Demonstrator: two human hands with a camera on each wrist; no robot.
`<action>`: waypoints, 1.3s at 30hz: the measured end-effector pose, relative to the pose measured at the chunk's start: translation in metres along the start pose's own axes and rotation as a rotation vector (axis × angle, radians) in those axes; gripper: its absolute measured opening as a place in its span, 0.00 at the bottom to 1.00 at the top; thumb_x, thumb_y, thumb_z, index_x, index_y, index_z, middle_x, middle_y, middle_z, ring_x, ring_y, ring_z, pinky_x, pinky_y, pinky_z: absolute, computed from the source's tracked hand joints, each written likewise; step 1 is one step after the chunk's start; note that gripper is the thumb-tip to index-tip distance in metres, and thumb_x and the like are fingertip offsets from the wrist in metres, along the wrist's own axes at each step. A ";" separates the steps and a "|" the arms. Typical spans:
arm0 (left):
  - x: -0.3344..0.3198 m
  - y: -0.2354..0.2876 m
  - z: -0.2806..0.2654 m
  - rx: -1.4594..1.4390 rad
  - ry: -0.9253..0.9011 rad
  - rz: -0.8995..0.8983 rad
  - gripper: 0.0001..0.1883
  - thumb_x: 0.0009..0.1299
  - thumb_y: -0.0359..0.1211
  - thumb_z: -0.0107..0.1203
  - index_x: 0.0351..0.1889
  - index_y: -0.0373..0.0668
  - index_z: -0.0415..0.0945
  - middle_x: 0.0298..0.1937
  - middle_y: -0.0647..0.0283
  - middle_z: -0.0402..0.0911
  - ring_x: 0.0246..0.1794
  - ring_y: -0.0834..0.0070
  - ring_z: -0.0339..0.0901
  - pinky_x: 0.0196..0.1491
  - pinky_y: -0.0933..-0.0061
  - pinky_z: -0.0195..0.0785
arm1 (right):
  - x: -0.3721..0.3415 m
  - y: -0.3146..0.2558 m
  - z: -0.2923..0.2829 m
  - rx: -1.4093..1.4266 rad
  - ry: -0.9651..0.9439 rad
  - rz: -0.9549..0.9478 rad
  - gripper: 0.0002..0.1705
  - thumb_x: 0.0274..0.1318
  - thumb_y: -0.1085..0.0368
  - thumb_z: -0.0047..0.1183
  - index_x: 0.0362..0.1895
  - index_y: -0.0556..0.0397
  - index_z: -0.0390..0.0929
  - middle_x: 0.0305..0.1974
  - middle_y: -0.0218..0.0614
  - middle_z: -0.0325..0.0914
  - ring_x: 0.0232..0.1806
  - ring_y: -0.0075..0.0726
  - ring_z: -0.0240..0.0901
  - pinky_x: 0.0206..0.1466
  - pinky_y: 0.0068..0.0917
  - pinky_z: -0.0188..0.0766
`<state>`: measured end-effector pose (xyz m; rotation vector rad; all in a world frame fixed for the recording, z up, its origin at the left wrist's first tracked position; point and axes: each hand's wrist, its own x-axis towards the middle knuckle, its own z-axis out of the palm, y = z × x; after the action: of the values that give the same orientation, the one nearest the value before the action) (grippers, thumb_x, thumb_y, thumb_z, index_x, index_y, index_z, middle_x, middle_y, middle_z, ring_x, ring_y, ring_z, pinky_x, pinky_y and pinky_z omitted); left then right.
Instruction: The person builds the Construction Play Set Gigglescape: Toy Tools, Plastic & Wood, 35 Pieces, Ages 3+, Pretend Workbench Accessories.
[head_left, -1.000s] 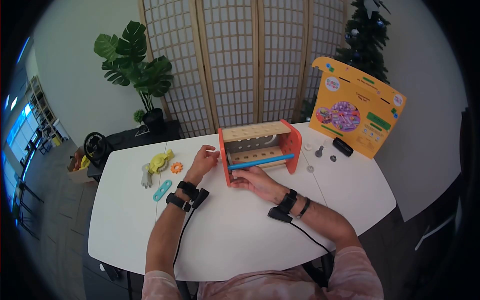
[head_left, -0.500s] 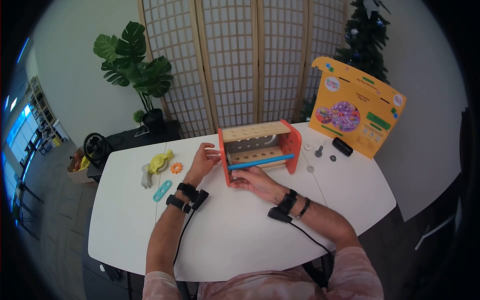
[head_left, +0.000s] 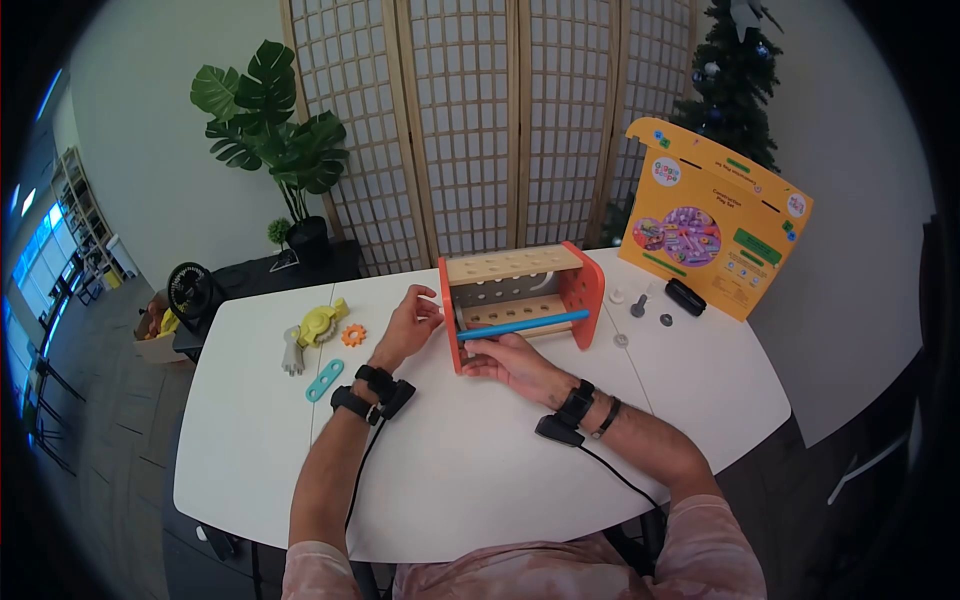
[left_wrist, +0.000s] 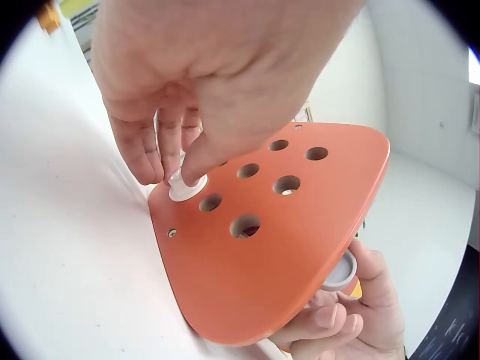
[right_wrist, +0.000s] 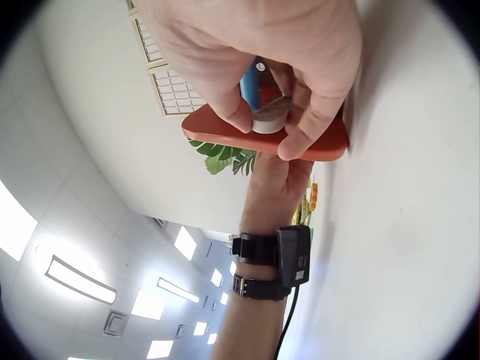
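Note:
A toy workbench (head_left: 515, 264) with wooden shelves, orange-red side panels and a blue rod (head_left: 525, 325) along its front stands on the table. Outside its left panel (left_wrist: 270, 247), which is pierced with round holes, my left hand (head_left: 408, 330) pinches a white round plastic piece (left_wrist: 187, 187) low against the panel. From the front, my right hand (head_left: 518, 366) reaches in under the blue rod. Its thumb and fingers pinch a light grey ring-shaped piece (right_wrist: 268, 121) close to the inner face of that panel. Inside the hand the piece is partly hidden.
Left on the table (head_left: 250, 440) lie a yellow toy tool (head_left: 319, 325) with a grey part, an orange gear (head_left: 353, 335) and a teal strip (head_left: 324, 381). To the right are a grey bolt (head_left: 639, 306), small round pieces, a black case (head_left: 685, 296) and a yellow box (head_left: 715, 220).
My left fingers have shifted slightly at the outside of the left panel. My right hand and the toy workbench hold almost the same place.

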<state>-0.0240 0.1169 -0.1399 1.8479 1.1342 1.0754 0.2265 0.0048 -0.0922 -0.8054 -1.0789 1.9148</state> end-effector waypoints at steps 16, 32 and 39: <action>-0.005 0.011 -0.002 0.090 0.034 0.114 0.18 0.76 0.25 0.66 0.56 0.41 0.67 0.44 0.59 0.86 0.45 0.67 0.89 0.51 0.65 0.82 | -0.002 0.000 0.002 -0.022 -0.026 0.004 0.19 0.80 0.61 0.60 0.65 0.56 0.78 0.53 0.36 0.86 0.52 0.31 0.88 0.59 0.27 0.87; -0.025 0.024 -0.038 0.230 0.046 0.031 0.31 0.75 0.26 0.67 0.75 0.46 0.68 0.56 0.53 0.89 0.50 0.60 0.91 0.53 0.61 0.84 | -0.049 0.003 0.014 -0.086 -0.192 0.149 0.40 0.80 0.61 0.59 0.85 0.61 0.56 0.57 0.41 0.81 0.55 0.32 0.84 0.67 0.33 0.84; -0.055 0.083 -0.057 -0.008 0.218 0.007 0.24 0.78 0.29 0.67 0.70 0.45 0.73 0.51 0.66 0.85 0.40 0.81 0.82 0.36 0.78 0.76 | -0.093 -0.008 0.002 -0.116 -0.244 0.258 0.22 0.81 0.70 0.50 0.73 0.62 0.66 0.60 0.47 0.81 0.59 0.37 0.84 0.72 0.34 0.81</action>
<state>-0.0622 0.0442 -0.0602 1.7620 1.2451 1.3077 0.2732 -0.0727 -0.0709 -0.8218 -1.2944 2.2280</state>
